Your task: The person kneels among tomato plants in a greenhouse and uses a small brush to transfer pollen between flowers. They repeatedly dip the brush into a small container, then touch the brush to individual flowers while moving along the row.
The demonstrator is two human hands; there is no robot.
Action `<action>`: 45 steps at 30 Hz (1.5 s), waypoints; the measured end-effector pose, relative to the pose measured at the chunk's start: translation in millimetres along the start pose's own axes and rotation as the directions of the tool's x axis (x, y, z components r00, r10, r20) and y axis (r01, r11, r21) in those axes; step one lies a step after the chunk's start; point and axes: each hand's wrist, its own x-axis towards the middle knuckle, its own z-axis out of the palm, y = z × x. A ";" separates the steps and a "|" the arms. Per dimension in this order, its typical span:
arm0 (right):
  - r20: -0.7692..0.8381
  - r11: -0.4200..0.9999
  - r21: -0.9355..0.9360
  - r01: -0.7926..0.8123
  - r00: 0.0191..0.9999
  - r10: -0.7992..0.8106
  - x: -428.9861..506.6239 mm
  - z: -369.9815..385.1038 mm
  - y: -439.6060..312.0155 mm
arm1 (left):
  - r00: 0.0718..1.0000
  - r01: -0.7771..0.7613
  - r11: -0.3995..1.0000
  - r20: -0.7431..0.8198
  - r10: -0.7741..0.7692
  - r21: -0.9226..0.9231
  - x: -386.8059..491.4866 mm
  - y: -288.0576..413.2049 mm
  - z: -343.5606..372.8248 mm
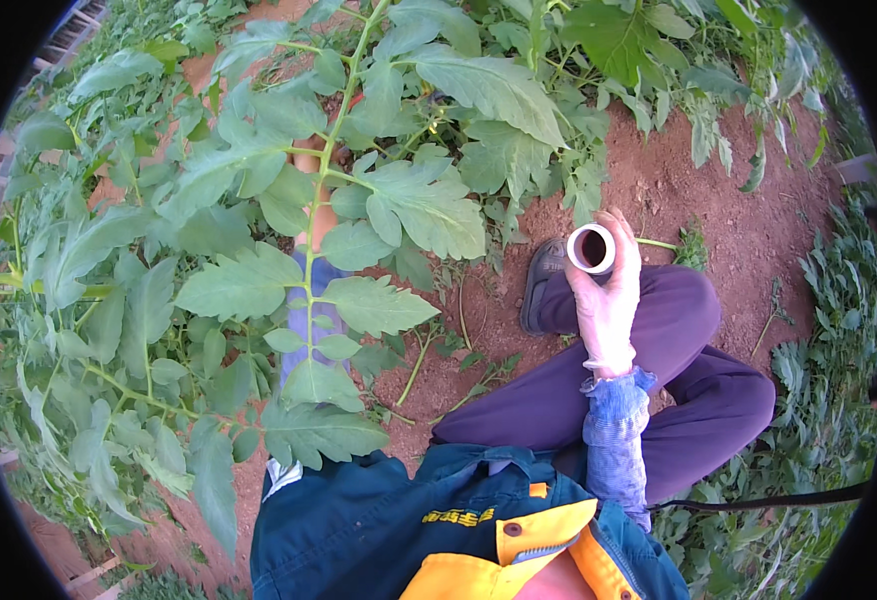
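Note:
My right hand [609, 300], in a thin pale glove, is closed around a small white cup [591, 248] with dark liquid or dark contents inside. It holds the cup over my bent leg and the soil. My left arm in a blue sleeve reaches up among tomato plants; my left hand [327, 161] is mostly hidden behind a long leafy tomato stem [324, 169], so its fingers cannot be made out. A small bit of red shows near it between the leaves. Small yellow flowers [433, 127] are just to the right of that hand.
Dense tomato foliage [131, 300] fills the left side and the top. Reddish-brown soil [708, 195] with cut or fallen leafy stems lies around my shoe [542, 285] and crossed legs. More low plants [843, 315] grow at the right. A dark strap [768, 501] runs out at the lower right.

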 end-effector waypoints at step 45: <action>-0.326 0.979 -0.056 -0.194 0.931 0.166 48.7 -185.9 47.1 | 0.974 -0.003 0.762 0.171 0.150 -0.648 -91.1 -5.2 395.9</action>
